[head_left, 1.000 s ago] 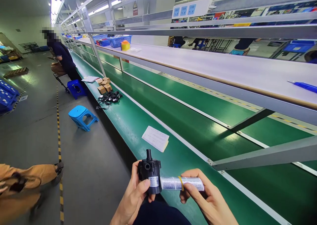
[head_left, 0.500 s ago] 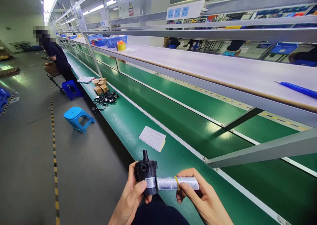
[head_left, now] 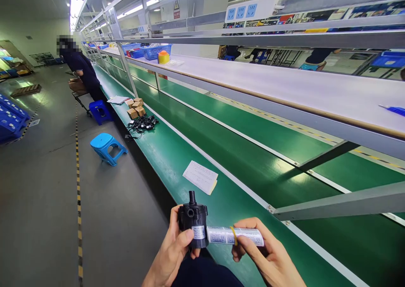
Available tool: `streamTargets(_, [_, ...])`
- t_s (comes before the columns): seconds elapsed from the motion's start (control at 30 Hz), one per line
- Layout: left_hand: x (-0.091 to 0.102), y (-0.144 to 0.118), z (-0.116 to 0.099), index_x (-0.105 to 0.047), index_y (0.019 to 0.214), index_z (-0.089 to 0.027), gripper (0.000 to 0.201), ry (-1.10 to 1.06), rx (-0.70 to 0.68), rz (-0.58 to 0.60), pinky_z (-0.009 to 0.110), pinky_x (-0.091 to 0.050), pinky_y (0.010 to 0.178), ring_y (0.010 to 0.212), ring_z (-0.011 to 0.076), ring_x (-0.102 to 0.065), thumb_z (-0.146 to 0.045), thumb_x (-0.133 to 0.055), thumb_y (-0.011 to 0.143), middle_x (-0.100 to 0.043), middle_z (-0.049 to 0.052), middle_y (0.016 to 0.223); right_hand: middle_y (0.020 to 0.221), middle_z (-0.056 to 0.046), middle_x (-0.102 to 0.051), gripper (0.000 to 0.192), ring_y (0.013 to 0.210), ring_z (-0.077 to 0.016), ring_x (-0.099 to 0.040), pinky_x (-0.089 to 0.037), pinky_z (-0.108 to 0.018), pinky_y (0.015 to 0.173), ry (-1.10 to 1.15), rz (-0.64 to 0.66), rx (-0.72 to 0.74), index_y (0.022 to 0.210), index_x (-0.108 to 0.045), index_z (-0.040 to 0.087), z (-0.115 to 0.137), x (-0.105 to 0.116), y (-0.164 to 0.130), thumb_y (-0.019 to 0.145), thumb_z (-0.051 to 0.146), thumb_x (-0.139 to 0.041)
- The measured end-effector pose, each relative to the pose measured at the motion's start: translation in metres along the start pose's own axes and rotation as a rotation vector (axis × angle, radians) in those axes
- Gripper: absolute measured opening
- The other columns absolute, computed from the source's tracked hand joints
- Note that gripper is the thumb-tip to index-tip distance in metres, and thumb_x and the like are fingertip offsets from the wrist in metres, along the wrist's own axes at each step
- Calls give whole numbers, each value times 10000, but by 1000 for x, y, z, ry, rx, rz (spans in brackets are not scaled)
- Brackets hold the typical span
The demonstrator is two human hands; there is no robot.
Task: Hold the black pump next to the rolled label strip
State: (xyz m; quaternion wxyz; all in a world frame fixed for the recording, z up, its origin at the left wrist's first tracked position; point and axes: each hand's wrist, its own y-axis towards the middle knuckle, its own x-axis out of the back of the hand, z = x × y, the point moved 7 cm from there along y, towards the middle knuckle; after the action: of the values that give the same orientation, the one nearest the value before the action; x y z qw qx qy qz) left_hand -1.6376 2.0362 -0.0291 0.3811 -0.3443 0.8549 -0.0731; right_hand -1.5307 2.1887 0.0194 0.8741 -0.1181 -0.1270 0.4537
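Over the green bench [head_left: 177, 160], the left hand [head_left: 172, 249] grips a black pump [head_left: 192, 217]; the right hand [head_left: 265, 257] pinches a banded white roll [head_left: 236, 235] touching it.

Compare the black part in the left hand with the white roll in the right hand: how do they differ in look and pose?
The black pump-like part is dark and chunky, with a nozzle pointing up; the white roll is pale, slim and lies sideways. The part carries one small label; the roll is covered in print and bound by a yellow band. The left hand grips the part, the right hand the roll. Both are held above the green belt, ends meeting.
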Motion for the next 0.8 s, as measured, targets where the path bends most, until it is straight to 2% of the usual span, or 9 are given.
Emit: streamTargets(0.8, [0, -2, -2, -378, 1323, -282, 660, -4, 18, -27, 289, -353, 648, 660, 103, -502, -528, -732, 824, -593, -17, 907, 634, 16, -666, 396, 632, -181, -611, -469, -297, 678, 40, 30, -5, 890, -620, 233, 4, -4, -1, 895, 628, -618])
